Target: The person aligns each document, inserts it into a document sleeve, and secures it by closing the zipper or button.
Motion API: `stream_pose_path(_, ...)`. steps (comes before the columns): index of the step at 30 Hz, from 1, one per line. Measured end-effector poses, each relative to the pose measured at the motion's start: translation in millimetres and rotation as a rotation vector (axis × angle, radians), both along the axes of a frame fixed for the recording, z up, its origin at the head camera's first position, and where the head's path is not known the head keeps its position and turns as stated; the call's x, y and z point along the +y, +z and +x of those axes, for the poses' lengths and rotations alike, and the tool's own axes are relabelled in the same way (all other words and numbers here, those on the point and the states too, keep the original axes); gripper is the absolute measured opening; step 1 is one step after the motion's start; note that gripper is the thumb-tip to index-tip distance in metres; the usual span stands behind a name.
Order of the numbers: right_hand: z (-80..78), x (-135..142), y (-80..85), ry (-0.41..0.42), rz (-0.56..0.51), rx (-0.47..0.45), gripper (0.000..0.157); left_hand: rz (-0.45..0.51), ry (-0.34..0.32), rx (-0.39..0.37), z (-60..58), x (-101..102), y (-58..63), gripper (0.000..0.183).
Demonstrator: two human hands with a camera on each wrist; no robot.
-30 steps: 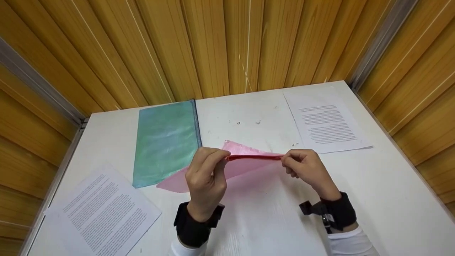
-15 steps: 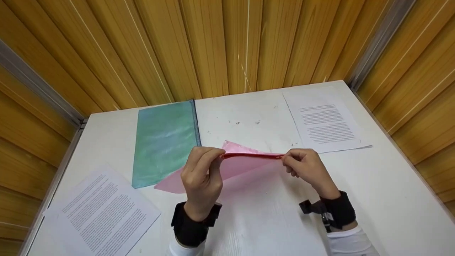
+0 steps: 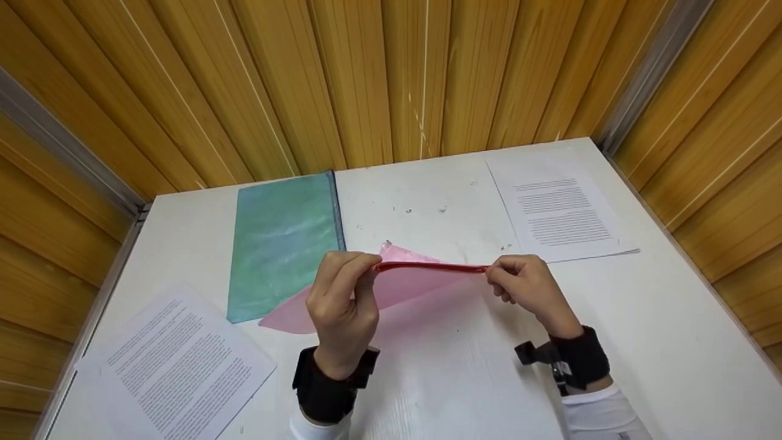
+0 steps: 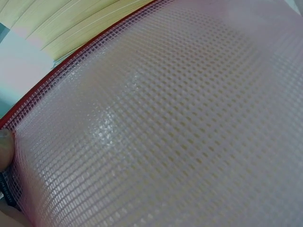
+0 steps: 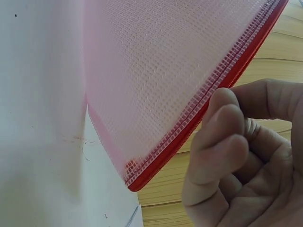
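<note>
A pink mesh zipper pouch [image 3: 421,287] with a red zipper edge is raised over the table, slanting down on the left. At the left part of that edge, my left hand [image 3: 342,305] pinches the zipper with thumb and fingers. My right hand [image 3: 524,284] pinches the same edge further right. Up close in the right wrist view, thumb and forefinger hold the red zipper [image 5: 180,142], and a pouch corner hangs beyond them. Mesh [image 4: 165,104] fills most of the left wrist view, with a fingertip [image 4: 5,149] at its left edge. Whether the zipper is parted is unclear.
A green pouch [image 3: 284,238] with a dark edge lies behind my left hand, partly overlapped by the pink one. Printed sheets [image 3: 183,366] lie at the front left, and more printed sheets [image 3: 565,211] at the back right. Wood-patterned walls [image 3: 360,79] border the white table [image 3: 476,379].
My left hand has slid leftward, and the red stretch between the hands looks longer. The pouch's left corner has also shifted slightly left. My right hand has stayed almost in place.
</note>
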State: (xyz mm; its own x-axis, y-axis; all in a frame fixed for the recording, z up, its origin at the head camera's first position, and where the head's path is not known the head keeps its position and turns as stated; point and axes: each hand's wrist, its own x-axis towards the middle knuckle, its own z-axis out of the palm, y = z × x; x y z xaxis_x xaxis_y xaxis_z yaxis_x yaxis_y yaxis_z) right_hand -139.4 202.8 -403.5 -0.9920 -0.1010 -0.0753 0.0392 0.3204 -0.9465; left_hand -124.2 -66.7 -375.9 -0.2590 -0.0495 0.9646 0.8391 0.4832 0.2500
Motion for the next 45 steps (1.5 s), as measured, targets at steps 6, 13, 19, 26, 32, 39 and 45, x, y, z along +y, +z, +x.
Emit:
stream_pose_path(6, 0.3, 1, 1.1, 0.014, 0.001, -0.008, 0.019, 0.016, -0.006, 0.006, -0.9, 0, 0.3, 0.009)
stream_pose_path(13, -1.3, 4, -0.5, 0.025, 0.001, -0.028, 0.018, 0.037, -0.016, 0.033, -1.5, 0, 1.2, 0.009)
stream_pose_path(19, -3.4, 7, -3.1, 0.019, 0.020, -0.033, 0.019, 0.038, -0.004, 0.032, -0.8, -2, 1.2, 0.009)
stream_pose_path(26, -4.1, 9, -3.0, 0.020, 0.053, -0.034, 0.017, 0.038, 0.013, 0.027, 0.5, -4, 2.1, 0.009)
stream_pose_path(32, -13.3, 15, -21.9, 0.008, 0.067, -0.057, 0.019, 0.044, 0.018, 0.018, 1.0, -5, 2.9, 0.009)
stream_pose_path(39, -21.1, 25, -43.6, -0.007, 0.043, -0.048, 0.021, 0.051, 0.031, 0.031, 0.4, -4, 3.1, 0.009)
stream_pose_path(45, -22.8, 27, -47.8, -0.030, 0.060, -0.048, 0.026, 0.042, 0.038, 0.021, 0.2, -6, 3.5, 0.009)
